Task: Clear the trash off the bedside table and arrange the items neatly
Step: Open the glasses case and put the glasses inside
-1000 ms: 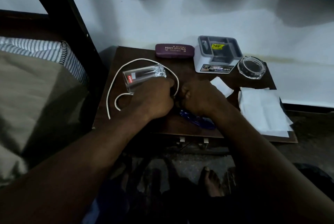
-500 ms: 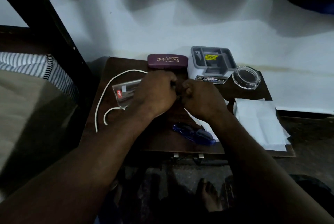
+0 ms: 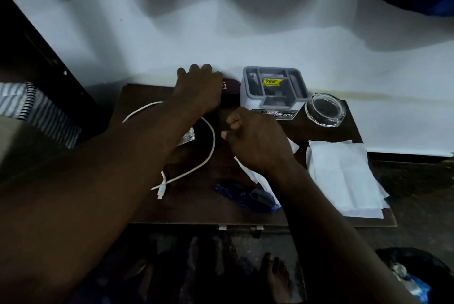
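Glasses case (image 3: 231, 85) lies under the spread left hand (image 3: 199, 87); right hand (image 3: 253, 138) loosely curled, empty.

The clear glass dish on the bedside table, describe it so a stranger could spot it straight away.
On the dark bedside table, look to the far right corner by the white wall. The clear glass dish sits right of the grey organiser; it is the only round, see-through item there.
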`<action>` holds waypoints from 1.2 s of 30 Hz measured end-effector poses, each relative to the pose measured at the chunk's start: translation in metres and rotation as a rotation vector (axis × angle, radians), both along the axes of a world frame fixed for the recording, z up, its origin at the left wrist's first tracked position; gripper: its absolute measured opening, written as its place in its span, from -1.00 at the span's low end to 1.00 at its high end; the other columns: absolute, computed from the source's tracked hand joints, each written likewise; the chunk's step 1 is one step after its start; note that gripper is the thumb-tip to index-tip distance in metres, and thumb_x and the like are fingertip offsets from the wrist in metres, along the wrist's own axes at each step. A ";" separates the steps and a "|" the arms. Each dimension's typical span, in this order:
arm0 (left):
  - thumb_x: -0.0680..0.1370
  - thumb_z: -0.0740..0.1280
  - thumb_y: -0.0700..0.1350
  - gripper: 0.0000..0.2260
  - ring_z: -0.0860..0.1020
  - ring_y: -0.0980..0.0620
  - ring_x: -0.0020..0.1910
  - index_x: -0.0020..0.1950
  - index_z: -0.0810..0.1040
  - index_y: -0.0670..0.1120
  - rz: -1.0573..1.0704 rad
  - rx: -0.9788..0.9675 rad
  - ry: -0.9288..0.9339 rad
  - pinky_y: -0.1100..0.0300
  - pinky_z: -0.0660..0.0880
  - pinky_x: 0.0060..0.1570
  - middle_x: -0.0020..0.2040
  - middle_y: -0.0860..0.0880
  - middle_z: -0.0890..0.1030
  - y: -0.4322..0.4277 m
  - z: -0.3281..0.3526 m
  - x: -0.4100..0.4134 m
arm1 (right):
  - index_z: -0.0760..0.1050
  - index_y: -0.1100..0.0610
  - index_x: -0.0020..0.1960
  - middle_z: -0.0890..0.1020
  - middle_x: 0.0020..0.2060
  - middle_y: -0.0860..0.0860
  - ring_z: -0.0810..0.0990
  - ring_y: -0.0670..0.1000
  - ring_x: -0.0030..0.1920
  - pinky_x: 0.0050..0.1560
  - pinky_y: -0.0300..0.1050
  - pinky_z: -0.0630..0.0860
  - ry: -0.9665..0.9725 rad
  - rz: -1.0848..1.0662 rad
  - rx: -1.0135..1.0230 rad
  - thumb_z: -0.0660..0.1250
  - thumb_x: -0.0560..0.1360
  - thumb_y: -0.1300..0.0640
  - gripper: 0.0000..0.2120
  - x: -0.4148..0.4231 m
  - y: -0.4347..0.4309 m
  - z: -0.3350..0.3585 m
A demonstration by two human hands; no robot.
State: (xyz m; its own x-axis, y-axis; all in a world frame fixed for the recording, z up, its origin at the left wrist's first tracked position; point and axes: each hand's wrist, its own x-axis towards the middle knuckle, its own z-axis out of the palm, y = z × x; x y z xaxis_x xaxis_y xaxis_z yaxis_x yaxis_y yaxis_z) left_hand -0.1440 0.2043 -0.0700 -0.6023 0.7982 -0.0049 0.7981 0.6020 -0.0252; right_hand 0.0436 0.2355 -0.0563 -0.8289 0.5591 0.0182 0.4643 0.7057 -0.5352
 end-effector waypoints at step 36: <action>0.40 0.53 -0.42 -0.38 0.60 -0.05 0.24 0.36 0.53 0.02 0.126 1.180 -1.189 -0.06 0.55 0.29 0.29 -0.06 0.61 -0.115 0.034 0.085 | 0.42 0.02 0.44 0.60 0.23 0.07 0.63 0.15 0.17 0.07 -0.01 0.67 0.716 -0.070 -0.986 0.42 0.42 0.48 -0.32 0.021 0.007 0.029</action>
State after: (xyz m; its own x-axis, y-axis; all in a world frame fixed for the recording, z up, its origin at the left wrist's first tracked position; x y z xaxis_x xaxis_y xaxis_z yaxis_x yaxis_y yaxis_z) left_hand -0.0592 0.0894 -0.0355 -0.7606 0.6472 0.0517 -0.0110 -0.0925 0.9957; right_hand 0.0650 0.2424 -0.0271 -0.7734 0.6340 0.0010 -0.1342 -0.1623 -0.9776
